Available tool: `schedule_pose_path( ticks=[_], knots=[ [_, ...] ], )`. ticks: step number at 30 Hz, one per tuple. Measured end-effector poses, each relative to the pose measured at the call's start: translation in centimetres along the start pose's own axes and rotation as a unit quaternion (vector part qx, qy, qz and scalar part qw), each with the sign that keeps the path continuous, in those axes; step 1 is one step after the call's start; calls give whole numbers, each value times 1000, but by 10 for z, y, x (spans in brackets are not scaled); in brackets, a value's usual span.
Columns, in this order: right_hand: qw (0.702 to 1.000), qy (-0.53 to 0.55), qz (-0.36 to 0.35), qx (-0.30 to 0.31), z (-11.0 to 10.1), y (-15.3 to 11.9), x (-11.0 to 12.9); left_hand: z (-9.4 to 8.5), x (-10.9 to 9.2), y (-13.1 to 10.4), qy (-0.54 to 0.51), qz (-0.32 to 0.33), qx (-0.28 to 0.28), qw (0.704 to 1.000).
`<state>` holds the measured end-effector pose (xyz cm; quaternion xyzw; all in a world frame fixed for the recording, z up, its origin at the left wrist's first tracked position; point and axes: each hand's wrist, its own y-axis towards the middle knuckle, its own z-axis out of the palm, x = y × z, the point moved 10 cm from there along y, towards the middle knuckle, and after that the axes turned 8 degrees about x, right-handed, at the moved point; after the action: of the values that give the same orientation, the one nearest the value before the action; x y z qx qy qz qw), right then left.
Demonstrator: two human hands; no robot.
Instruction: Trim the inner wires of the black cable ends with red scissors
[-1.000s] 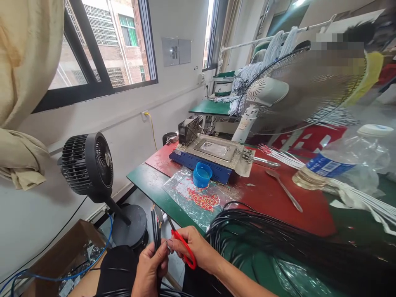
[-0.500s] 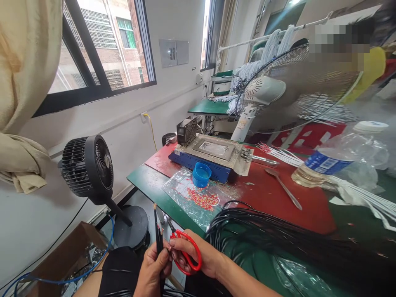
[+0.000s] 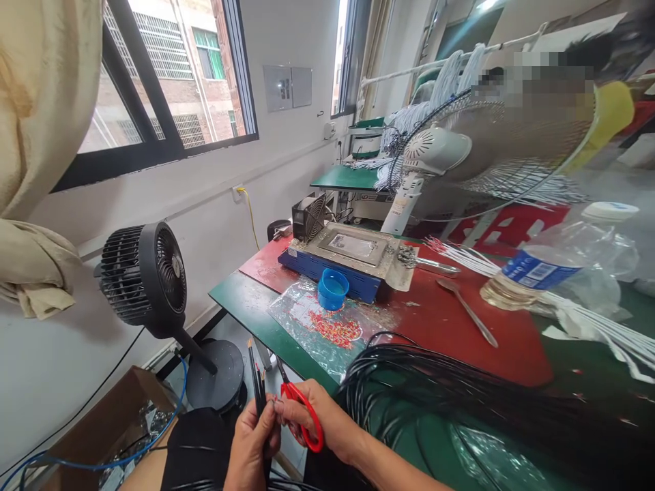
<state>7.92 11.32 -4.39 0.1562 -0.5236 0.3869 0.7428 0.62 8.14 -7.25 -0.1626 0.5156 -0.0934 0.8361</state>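
My left hand grips a small bunch of thin black cables that stand upright, their stripped tips pointing up. My right hand holds red-handled scissors, fingers through the loops, with the blades reaching toward the cable ends. Both hands meet low in the view, just off the front left edge of the green table. A large heap of black cables lies on the table right of my right hand.
A blue cap and red bits on a plastic sheet lie before a blue-based machine. A spoon, water bottle, white wires and a white fan stand right. A black fan and cardboard box sit on the floor left.
The scissor handles have closed from a wider spread half a second ago. The bunch of cables has stayed in my left hand with only slight shifts.
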Motion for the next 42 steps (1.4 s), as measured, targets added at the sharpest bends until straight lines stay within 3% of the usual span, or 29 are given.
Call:
schedule_pose_path(
  ticks=[3,8,13,25,33,38,42],
  knots=[
    [1000,7,-10,0,1,0,2,-1,-4,-1,-11,5,-14,1000],
    [999,38,-11,5,2,-1,5,8,-5,-1,11,-2,39,999],
    [999,29,-8,15,3,0,3,7,2,2,11,-1,53,999],
    [998,49,41,22,5,-2,-6,10,3,-1,31,-36,88,995],
    [993,83,82,28,9,-5,-10,12,-3,-7,41,-14,91,995],
    [998,44,51,10,6,-2,-10,16,-7,-5,35,1,102,994],
    [997,-18,-26,-68,-7,-4,4,1,-6,-1,-37,-14,33,999]
  ],
)
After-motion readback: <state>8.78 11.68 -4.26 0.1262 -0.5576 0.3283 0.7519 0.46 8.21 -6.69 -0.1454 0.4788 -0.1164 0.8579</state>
